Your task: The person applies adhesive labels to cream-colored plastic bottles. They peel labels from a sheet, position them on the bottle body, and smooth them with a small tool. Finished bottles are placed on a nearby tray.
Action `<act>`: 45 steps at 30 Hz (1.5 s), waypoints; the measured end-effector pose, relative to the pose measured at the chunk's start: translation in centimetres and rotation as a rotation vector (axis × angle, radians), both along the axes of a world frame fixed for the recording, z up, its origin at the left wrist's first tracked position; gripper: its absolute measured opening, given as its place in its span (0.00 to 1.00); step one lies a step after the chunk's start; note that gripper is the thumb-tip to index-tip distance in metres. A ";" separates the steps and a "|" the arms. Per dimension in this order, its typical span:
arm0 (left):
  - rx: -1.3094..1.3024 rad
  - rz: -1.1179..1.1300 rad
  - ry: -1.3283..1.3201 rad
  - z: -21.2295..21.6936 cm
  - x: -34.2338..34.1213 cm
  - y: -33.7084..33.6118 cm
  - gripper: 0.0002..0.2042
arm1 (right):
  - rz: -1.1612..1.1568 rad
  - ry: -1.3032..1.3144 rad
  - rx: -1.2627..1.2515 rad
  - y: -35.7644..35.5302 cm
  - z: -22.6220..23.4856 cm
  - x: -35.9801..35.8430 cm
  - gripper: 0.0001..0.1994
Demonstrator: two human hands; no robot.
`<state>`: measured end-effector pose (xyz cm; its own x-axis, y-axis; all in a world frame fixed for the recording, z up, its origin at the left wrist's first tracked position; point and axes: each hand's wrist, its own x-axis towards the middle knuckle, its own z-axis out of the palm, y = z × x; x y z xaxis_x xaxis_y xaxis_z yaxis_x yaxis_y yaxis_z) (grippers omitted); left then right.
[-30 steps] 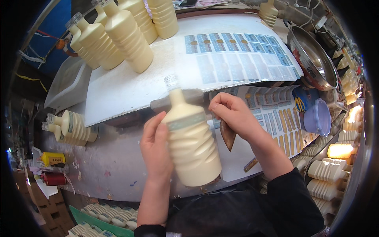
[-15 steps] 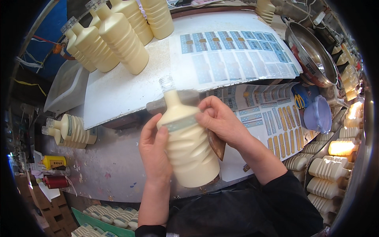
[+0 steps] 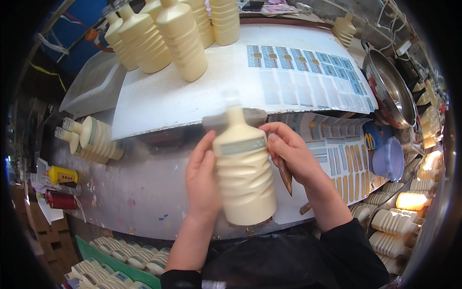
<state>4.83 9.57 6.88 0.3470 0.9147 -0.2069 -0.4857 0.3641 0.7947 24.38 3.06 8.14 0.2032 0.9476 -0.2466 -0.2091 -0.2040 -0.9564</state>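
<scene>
A cream ribbed plastic bottle [image 3: 244, 173] with a clear cap stands upright in front of me, a pale label band around its shoulder. My left hand [image 3: 204, 180] grips its left side. My right hand [image 3: 291, 154] presses on the right of the label band, fingers against the bottle. A thin brown tool [image 3: 285, 174] sticks down below my right hand; I cannot tell if the hand holds it. Sheets of blue and pale stickers [image 3: 308, 72] lie on the white board [image 3: 163, 103] beyond the bottle.
Several cream bottles [image 3: 178, 38] stand at the board's far end. More lie on their sides at the left [image 3: 94, 139], lower right [image 3: 399, 226] and lower left [image 3: 125, 255]. A steel bowl [image 3: 390, 89] and a blue lid [image 3: 389, 159] sit at the right.
The bottle has shifted right and looks blurred with motion. My right hand moved from the bench onto the bottle's label band. My left hand stays on its side.
</scene>
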 end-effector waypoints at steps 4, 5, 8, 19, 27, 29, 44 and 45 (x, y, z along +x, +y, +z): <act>0.007 -0.053 0.052 0.1 -0.2 0.1 0.19 | -0.006 -0.013 0.004 0.1 0.0 -0.4 0.18; 0.006 -0.056 0.042 0.2 -0.2 0.2 0.18 | 0.001 -0.002 0.002 0.0 0.1 -0.4 0.18; 0.014 -0.064 0.043 0.4 -0.1 0.3 0.16 | -0.014 0.021 0.025 0.1 -0.2 -0.7 0.19; 0.070 -0.046 0.149 0.5 0.7 0.5 0.17 | -0.037 -0.184 -0.021 0.5 -0.5 -0.7 0.20; 0.051 -0.033 0.122 0.4 0.6 0.5 0.16 | -0.046 -0.211 -0.019 0.5 -0.7 -0.8 0.20; 0.026 -0.042 0.106 0.3 0.5 0.5 0.16 | -0.037 -0.212 -0.014 0.6 -0.7 -0.8 0.20; 0.392 -0.289 0.464 0.7 -0.6 -1.8 0.35 | 0.082 0.068 -0.042 -1.7 -0.6 -0.1 0.25; 0.415 -0.279 0.479 0.8 -0.6 -1.9 0.35 | 0.092 0.074 -0.053 -1.7 -0.5 0.0 0.25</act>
<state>4.26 7.67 7.73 0.5382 0.8414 -0.0484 0.0211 0.0439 0.9988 24.40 1.34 7.63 0.0955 0.9467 -0.3077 -0.2566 -0.2752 -0.9265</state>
